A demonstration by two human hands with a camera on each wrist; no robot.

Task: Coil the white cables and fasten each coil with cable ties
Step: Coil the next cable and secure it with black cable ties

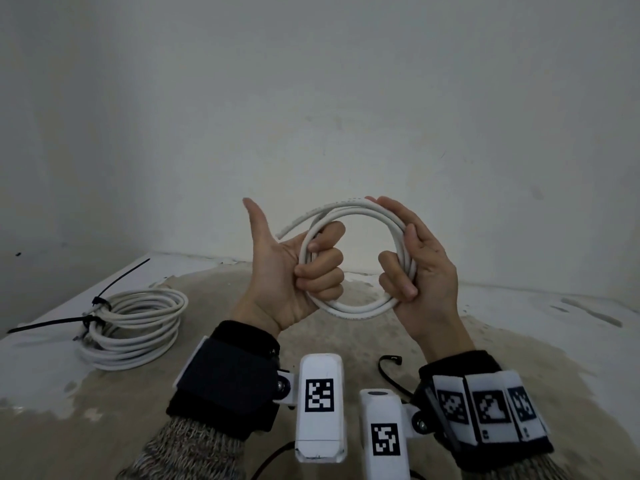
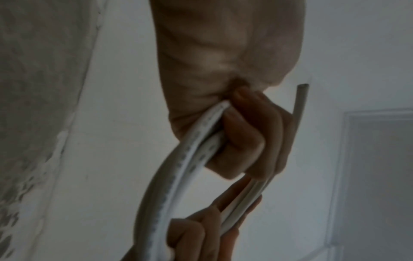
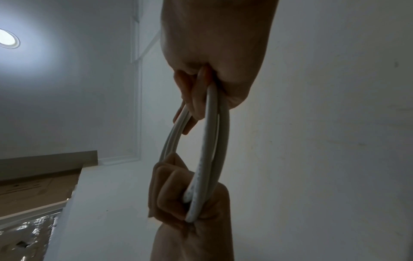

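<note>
A white cable coil [image 1: 360,308] of a few loops is held up in the air above the table. My left hand [image 1: 304,268] grips its left side with curled fingers, thumb pointing up. My right hand [image 1: 412,268] grips the right side, fingers wrapped round the strands. A loose cable end [image 1: 282,233] sticks out at the upper left of the coil. In the left wrist view my left hand [image 2: 243,144] clamps the white cable coil [image 2: 176,176]. In the right wrist view my right hand [image 3: 201,91] holds the white cable coil [image 3: 210,141].
A second white coil [image 1: 138,329] lies on the table at the left, bound with two black cable ties [image 1: 98,303]. A loose black cable tie [image 1: 389,372] lies near my right wrist. The table [image 1: 519,341] meets a pale wall behind.
</note>
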